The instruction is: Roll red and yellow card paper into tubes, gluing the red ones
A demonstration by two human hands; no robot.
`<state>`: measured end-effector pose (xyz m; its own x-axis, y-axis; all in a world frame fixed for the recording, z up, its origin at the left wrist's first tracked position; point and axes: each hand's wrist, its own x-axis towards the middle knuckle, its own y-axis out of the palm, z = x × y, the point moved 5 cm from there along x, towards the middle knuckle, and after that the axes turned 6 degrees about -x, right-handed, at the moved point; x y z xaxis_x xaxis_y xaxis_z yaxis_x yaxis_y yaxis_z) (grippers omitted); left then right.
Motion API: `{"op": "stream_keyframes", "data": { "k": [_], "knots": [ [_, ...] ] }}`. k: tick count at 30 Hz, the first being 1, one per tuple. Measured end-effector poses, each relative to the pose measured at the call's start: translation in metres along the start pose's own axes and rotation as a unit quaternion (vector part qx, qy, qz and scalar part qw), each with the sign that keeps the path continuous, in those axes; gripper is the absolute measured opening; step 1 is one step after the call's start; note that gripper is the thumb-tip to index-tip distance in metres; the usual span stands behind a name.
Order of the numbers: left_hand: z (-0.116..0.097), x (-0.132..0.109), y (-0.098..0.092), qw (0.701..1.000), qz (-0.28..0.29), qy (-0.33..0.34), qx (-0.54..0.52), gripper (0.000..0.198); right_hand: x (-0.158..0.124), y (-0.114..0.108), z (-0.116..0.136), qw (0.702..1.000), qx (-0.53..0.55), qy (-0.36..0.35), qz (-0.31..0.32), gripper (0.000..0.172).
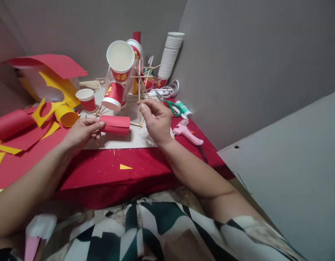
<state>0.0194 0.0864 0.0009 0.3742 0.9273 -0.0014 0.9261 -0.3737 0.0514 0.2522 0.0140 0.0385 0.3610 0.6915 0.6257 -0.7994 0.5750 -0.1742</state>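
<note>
My left hand (pixel 82 132) is closed on a rolled red paper tube (pixel 115 124), held level just above a white board (pixel 121 139). My right hand (pixel 156 121) pinches a thin wooden stick of a stick frame (pixel 140 87) that stands on the board. Red and white paper cups (pixel 120 59) are fixed to that frame, one with its mouth turned toward me and another (pixel 113 96) tipped downward below it.
A red cloth (pixel 107 174) covers the table. Red and yellow paper sheets and rolls (pixel 48 105) lie at left, with a small cup (pixel 86 99). A pink glue gun (pixel 187 132), green scissors (pixel 170 106) and a cup stack (pixel 170 54) sit at right against the grey wall.
</note>
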Motion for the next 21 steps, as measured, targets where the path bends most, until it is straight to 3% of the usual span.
{"op": "stream_keyframes", "data": {
  "k": [4,7,9,11,12,14,21],
  "knots": [
    [0.001,0.000,0.005,1.000,-0.003,-0.018,-0.007,0.019,0.011,-0.034,0.005,0.999,-0.033,-0.028,0.022,0.015],
    [0.001,-0.004,0.010,0.999,-0.011,-0.041,-0.015,0.014,0.012,-0.079,-0.003,0.982,-0.184,-0.026,0.038,0.022],
    [0.001,-0.008,0.014,0.998,-0.011,-0.059,-0.016,0.012,0.008,-0.105,-0.018,0.933,-0.353,0.003,0.068,0.030],
    [0.002,-0.010,0.017,0.997,-0.008,-0.072,-0.019,0.009,0.001,-0.122,-0.042,0.842,-0.514,0.074,0.146,0.042],
    [0.002,-0.011,0.018,0.997,-0.007,-0.072,-0.022,0.009,-0.004,-0.127,-0.055,0.795,-0.562,0.108,0.202,0.047],
    [0.003,-0.012,0.019,0.997,-0.005,-0.065,-0.029,0.008,-0.013,-0.130,-0.073,0.738,-0.600,0.144,0.273,0.051],
    [0.009,-0.007,0.019,0.998,0.016,-0.034,-0.058,0.018,-0.025,-0.140,-0.087,0.705,-0.606,0.161,0.332,0.062]
  ]
}}
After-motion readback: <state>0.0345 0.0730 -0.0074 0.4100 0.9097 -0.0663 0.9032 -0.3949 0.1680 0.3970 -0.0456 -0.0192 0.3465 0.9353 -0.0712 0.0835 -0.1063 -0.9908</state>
